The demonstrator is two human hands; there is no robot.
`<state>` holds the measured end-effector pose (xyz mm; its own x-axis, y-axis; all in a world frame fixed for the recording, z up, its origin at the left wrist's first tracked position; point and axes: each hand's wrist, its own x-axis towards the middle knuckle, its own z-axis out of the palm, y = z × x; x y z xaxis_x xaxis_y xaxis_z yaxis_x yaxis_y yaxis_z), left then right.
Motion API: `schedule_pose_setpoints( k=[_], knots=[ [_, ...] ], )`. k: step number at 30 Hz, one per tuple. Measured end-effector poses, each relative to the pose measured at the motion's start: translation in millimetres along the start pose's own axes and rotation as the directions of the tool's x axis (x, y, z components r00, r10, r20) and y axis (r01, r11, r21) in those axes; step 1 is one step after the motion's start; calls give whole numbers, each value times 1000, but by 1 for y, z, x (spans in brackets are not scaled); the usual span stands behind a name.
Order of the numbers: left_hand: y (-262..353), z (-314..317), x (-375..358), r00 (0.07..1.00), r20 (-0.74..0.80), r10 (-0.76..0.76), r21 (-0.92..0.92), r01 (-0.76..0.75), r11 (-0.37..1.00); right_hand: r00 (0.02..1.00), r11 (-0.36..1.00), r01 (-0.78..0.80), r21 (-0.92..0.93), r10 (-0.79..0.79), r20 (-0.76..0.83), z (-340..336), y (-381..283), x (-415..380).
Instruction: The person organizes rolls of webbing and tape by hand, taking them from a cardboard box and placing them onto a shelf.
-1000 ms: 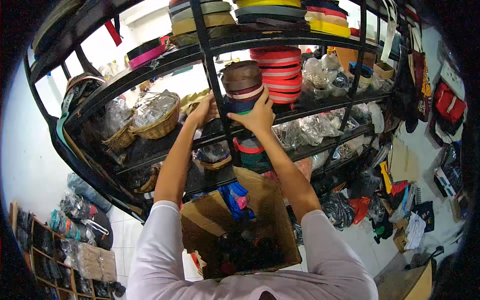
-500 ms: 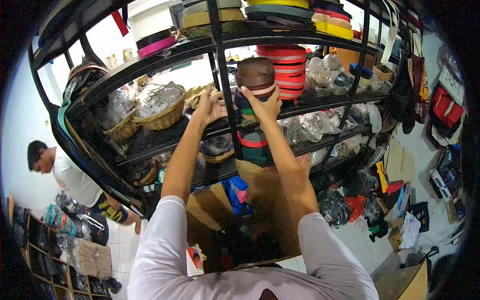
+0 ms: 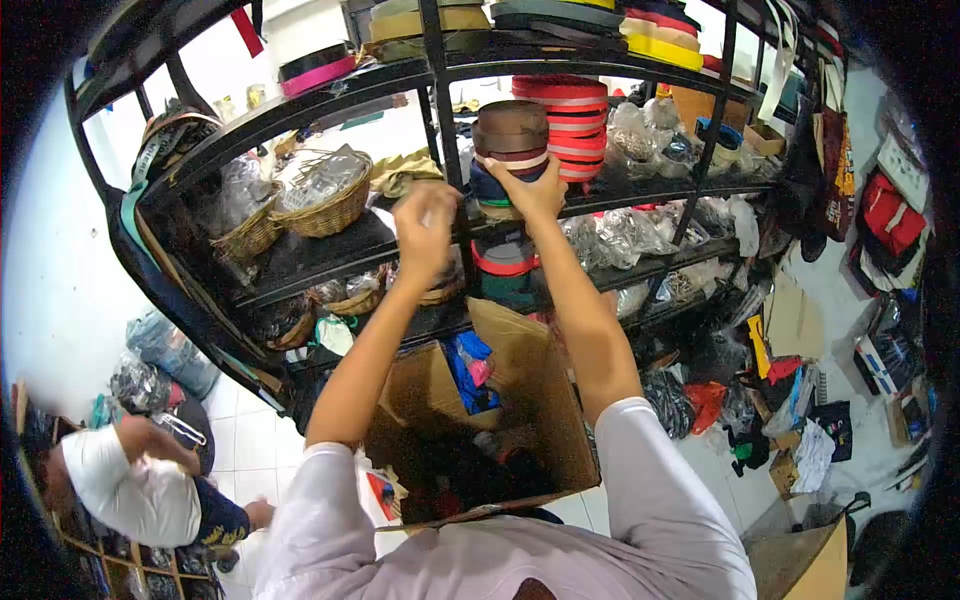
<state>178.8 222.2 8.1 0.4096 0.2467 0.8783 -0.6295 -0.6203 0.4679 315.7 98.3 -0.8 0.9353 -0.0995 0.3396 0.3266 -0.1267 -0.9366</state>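
Note:
A stack of rolled webbing straps (image 3: pixel 511 128), brown on top with maroon, white, navy and green below, stands on the middle shelf of a black rack. Around its lower part is my right hand (image 3: pixel 537 191), thumb in front and fingers on the right side. My left hand (image 3: pixel 426 228) is in front of the black upright, left of the stack; motion smears its fingers. Right behind the stack rises a taller pile of red and white striped rolls (image 3: pixel 580 125). Beige cloth (image 3: pixel 404 172) lies on the shelf behind my left hand.
Wicker baskets (image 3: pixel 325 212) with plastic bags sit left on the shelf. An open cardboard box (image 3: pixel 540 400) stands below me. Bagged goods (image 3: pixel 615 240) fill the lower shelf. Another person (image 3: pixel 140 485) bends at the lower left. Loose items lie on the floor at right.
My left hand has dropped slightly and turned, its spread fingers now drawn in and blurred. My right hand stays on the stack. The other person has moved down and bent over.

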Motion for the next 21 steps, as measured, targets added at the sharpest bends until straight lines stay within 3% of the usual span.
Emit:
schedule_pose_setpoints(
  k=[1,3,4,5,6,7,8,9,10,11,12,13,15,17,21],
  knots=[
    [-27,-5,17,965,-253,-61,-41,53,998,1000,1000,5,5,-5,1,1,2,1],
    [-42,-16,34,870,-327,-369,-218,311,925,1000,1000,25,-13,-26,-8,0,6,6],
    [-27,-8,30,962,-199,-187,74,205,976,1000,998,-3,-69,3,7,-4,1,5],
    [-7,4,21,997,50,53,174,-61,983,1000,992,-1,-125,-1,-18,-3,-2,5],
    [15,12,17,876,285,388,133,-437,889,1000,996,14,-85,-15,-12,-3,-4,8],
    [21,26,12,842,336,422,2,-449,893,1000,998,20,-52,-20,3,-4,3,7],
    [14,42,16,898,292,330,-12,-342,940,999,998,43,-46,-41,31,-3,14,15],
    [0,57,29,927,144,347,79,-360,930,998,998,47,-50,-45,39,-1,13,12],
    [3,64,39,995,72,76,21,-78,997,999,996,47,-81,-46,3,-2,10,9],
    [3,73,47,978,24,-206,-59,207,976,998,993,42,-113,-47,-39,-3,9,9],
    [3,82,57,978,28,-206,-66,208,976,998,990,52,-130,-57,-33,-4,10,11],
    [-8,93,66,928,-1,-374,-143,370,918,998,990,50,-134,-55,-35,-4,11,12],
    [-25,105,71,733,-25,-680,-299,644,704,998,993,55,-109,-59,-33,-2,12,13],
    [-27,113,64,738,-125,-663,10,670,743,997,994,78,-76,-79,-10,-4,15,16],
    [-76,119,67,750,-82,-656,-53,654,754,1000,990,25,-136,-25,2,-3,9,15]
  ],
)
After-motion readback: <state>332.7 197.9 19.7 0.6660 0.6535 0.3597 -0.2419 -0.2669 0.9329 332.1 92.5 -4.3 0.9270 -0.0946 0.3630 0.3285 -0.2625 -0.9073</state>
